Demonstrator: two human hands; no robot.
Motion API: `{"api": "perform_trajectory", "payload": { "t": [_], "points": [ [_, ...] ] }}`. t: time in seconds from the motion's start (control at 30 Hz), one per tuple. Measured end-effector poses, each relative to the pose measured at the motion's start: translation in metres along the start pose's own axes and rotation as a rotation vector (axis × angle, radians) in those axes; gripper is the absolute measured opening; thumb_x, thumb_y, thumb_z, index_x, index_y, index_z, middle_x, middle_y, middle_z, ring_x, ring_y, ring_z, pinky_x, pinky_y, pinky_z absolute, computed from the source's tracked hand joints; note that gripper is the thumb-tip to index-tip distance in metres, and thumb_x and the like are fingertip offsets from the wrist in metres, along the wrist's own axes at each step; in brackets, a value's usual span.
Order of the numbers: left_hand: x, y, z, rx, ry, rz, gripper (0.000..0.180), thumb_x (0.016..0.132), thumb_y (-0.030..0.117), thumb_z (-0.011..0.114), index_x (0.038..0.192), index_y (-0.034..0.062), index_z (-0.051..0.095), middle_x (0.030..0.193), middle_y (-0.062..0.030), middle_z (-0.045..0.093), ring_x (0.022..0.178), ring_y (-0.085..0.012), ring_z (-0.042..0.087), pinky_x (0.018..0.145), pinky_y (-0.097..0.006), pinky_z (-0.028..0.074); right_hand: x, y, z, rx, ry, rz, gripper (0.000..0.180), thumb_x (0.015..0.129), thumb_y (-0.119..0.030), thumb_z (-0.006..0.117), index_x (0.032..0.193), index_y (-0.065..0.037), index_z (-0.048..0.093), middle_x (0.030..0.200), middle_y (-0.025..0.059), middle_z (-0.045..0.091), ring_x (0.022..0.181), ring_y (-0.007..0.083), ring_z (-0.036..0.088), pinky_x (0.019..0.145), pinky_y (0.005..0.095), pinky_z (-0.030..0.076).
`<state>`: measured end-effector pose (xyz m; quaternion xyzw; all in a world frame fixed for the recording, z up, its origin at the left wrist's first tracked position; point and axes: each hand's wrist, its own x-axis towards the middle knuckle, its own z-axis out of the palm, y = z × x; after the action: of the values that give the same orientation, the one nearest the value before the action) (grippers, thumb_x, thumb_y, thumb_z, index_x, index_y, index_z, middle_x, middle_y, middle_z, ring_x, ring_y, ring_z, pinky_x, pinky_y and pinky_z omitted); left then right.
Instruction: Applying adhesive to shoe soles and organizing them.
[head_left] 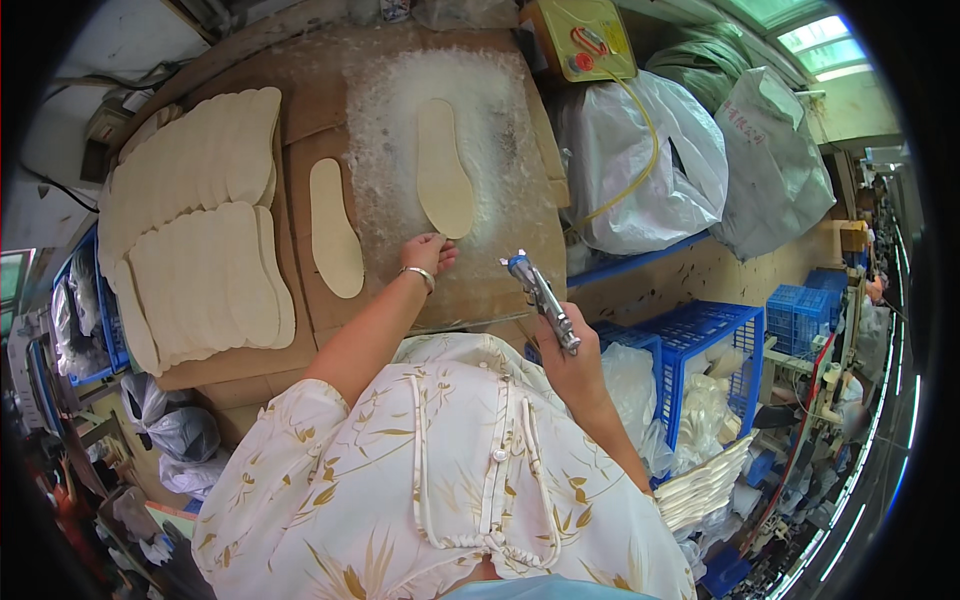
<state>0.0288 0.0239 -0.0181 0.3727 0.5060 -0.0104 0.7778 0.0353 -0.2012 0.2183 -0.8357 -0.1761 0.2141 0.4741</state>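
Observation:
A cream insole [445,175] lies on the whitened, residue-coated patch of the cardboard-covered table. At its near end is my left hand [430,254], with a bracelet on the wrist, its curled fingers closed on the edge. My right hand [574,355] grips a metal spray gun [540,290] to the right of the patch, its blue-ringed nozzle pointing up and left, apart from the insole. A second insole [336,230] rests on bare cardboard left of the patch. Further left, overlapping rows of insoles [205,270] are spread out.
A yellow container [580,40] with a yellow hose [655,130] stands at the back right. White sacks [650,170] sit beside the table. Blue crates [700,340], plastic bags and a stack of pale pieces [705,485] are at my right. Bagged items [180,430] lie at lower left.

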Motion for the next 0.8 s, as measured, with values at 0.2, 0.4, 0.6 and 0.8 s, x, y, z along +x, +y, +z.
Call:
{"api": "perform_trajectory", "payload": {
  "t": [0.2, 0.4, 0.6, 0.8],
  "points": [
    [0.000, -0.001, -0.001, -0.002, -0.006, -0.005, 0.018, 0.090, 0.015, 0.060, 0.103, 0.0020, 0.057, 0.092, -0.0092, 0.065, 0.078, -0.0194, 0.066, 0.065, -0.029, 0.055, -0.008, -0.002, 0.002, 0.004, -0.112, -0.053, 0.017, 0.092, -0.013, 0.060, 0.099, 0.001, 0.055, 0.067, 0.0027, 0.051, 0.063, 0.0081, 0.043, 0.057, 0.0247, 0.040],
    [-0.001, 0.001, 0.000, -0.016, 0.002, 0.001, 0.017, 0.090, 0.014, 0.059, 0.101, 0.0010, 0.059, 0.088, -0.0085, 0.065, 0.072, -0.0180, 0.066, 0.059, -0.027, 0.055, -0.008, 0.006, -0.001, -0.008, -0.004, 0.030, 0.019, 0.088, -0.015, 0.066, 0.096, -0.001, 0.055, 0.069, 0.0153, 0.058, 0.056, 0.0255, 0.050, 0.057, 0.0313, 0.044],
    [-0.004, 0.002, -0.004, -0.035, -0.025, -0.017, 0.023, 0.090, 0.012, 0.057, 0.110, -0.0001, 0.057, 0.093, -0.0095, 0.064, 0.076, -0.0190, 0.066, 0.062, -0.028, 0.055, -0.011, 0.005, 0.001, -0.032, -0.067, -0.062, 0.020, 0.089, -0.016, 0.065, 0.097, -0.001, 0.054, 0.070, 0.0148, 0.059, 0.056, 0.0238, 0.051, 0.057, 0.0311, 0.045],
    [-0.007, 0.003, -0.008, -0.071, -0.081, -0.044, 0.031, 0.091, 0.007, 0.051, 0.121, -0.0001, 0.051, 0.100, -0.0106, 0.063, 0.083, -0.0220, 0.065, 0.068, -0.031, 0.056, -0.013, 0.005, -0.002, -0.017, -0.026, 0.010, 0.019, 0.089, -0.016, 0.064, 0.096, -0.002, 0.055, 0.070, 0.0144, 0.059, 0.057, 0.0220, 0.052, 0.057, 0.0310, 0.045]
  ]
}}
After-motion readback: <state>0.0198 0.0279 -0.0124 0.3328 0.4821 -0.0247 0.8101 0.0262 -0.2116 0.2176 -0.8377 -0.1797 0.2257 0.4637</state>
